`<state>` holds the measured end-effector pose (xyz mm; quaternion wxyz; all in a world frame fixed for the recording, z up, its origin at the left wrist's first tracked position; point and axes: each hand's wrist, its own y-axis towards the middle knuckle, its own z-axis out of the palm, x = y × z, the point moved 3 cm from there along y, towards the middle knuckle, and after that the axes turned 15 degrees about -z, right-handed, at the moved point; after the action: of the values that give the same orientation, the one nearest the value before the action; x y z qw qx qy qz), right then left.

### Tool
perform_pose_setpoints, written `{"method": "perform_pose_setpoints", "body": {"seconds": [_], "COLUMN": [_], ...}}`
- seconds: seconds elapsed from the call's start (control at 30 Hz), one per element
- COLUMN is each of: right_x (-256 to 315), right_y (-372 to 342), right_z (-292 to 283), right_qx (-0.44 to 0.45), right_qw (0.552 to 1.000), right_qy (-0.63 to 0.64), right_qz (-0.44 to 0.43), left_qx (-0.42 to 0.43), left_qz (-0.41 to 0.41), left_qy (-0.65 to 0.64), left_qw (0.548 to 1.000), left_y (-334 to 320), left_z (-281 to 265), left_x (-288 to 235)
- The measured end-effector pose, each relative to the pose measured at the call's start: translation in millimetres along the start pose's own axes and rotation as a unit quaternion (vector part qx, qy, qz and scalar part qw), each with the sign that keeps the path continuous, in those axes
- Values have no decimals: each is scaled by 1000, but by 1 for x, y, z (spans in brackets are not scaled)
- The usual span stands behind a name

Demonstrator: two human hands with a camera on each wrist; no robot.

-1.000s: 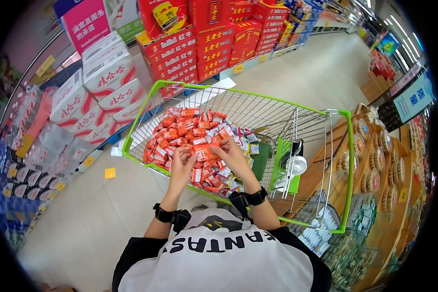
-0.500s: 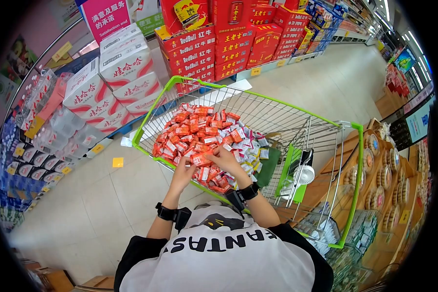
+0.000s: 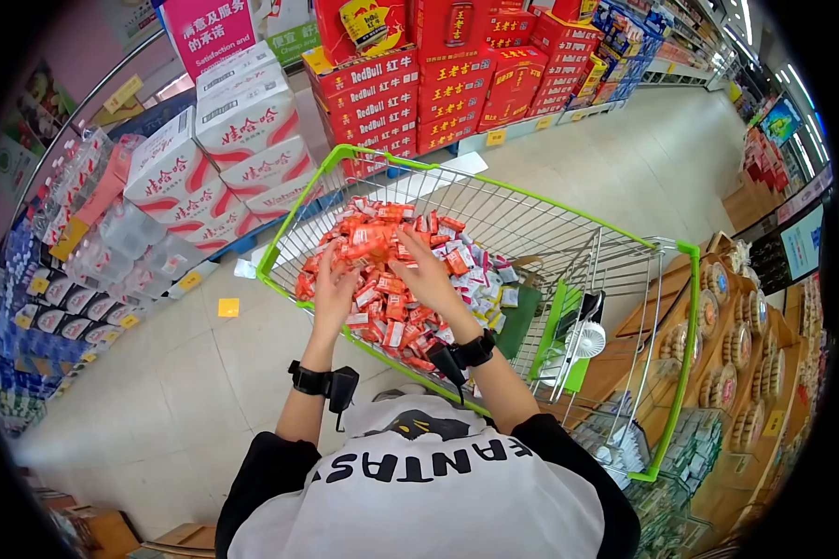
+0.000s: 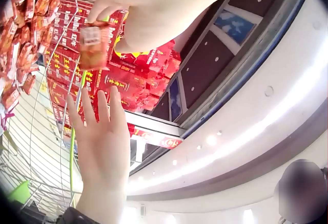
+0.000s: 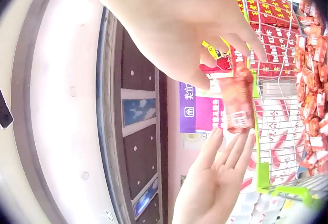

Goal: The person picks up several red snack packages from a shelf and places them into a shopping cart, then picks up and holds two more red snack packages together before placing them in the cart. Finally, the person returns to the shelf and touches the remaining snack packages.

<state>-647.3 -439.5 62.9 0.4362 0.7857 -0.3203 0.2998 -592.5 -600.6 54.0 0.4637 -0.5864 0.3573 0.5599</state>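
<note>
Both bare hands are over a heap of small red packets in a shopping cart. A single red packet, blurred, is just beyond the fingers. The left hand has its fingers extended, with the tips right at one end of that packet in the right wrist view. The right hand is spread, and its straight fingers are apart from the packet in the left wrist view. White and yellow packets lie on the heap's right side.
A green bag-like item and a white fan are toward the cart's handle end. Red drink cartons and white cartons are stacked beyond it. Wooden shelves with round tubs are at right.
Both hands held a red packet with their fingertips earlier. Now the fingers have straightened and spread, and the packet is farther forward over the heap. The head view has turned slightly left.
</note>
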Motion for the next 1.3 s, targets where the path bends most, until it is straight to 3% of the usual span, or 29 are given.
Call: {"method": "perform_pose_setpoints", "body": {"seconds": [0.07, 0.13, 0.17, 0.23, 0.27, 0.33, 0.43, 0.57, 0.73, 1.0, 1.13, 1.3], "right_x": [0, -3, -7, -13, -15, -14, -9, 3, 8, 30, 40, 61], "right_y": [-4, -11, -18, -27, -31, -35, -38, -40, -47, -74, -93, -118], "right_z": [0, -1, 1, 5, 6, 6, 4, 1, -3, -33, -47, -71], "right_qx": [16, 32, 59, 85, 83, 85, 111, 80, 113, 3, -73, -123], "right_qw": [999, 996, 995, 992, 992, 994, 988, 993, 984, 990, 977, 972], "right_qy": [41, 80, 64, 58, 57, 32, 51, 30, 37, 23, 76, 33], "right_qz": [19, 37, 51, 79, 82, 62, 95, 80, 136, 140, 188, 198], "left_qx": [-15, -33, -31, 8, 11, 97, 131, 164, 221, 348, 408, 488], "left_qz": [0, 53, 53, -21, -22, -72, -117, -83, -54, -56, -76, -53], "left_qy": [18, 171, 170, 253, 253, 177, 96, 110, 80, 95, 99, 91], "left_qw": [1000, 983, 983, 967, 967, 977, 980, 977, 971, 931, 905, 866], "left_y": [4, 9, 5, -5, -8, -14, -27, -25, -26, -32, -36, -51], "left_z": [-4, -12, -14, -14, -15, -12, -2, 5, 22, 54, 77, 109], "left_x": [5, 24, 29, 31, 33, 37, 27, 28, 15, 14, 12, 6]}}
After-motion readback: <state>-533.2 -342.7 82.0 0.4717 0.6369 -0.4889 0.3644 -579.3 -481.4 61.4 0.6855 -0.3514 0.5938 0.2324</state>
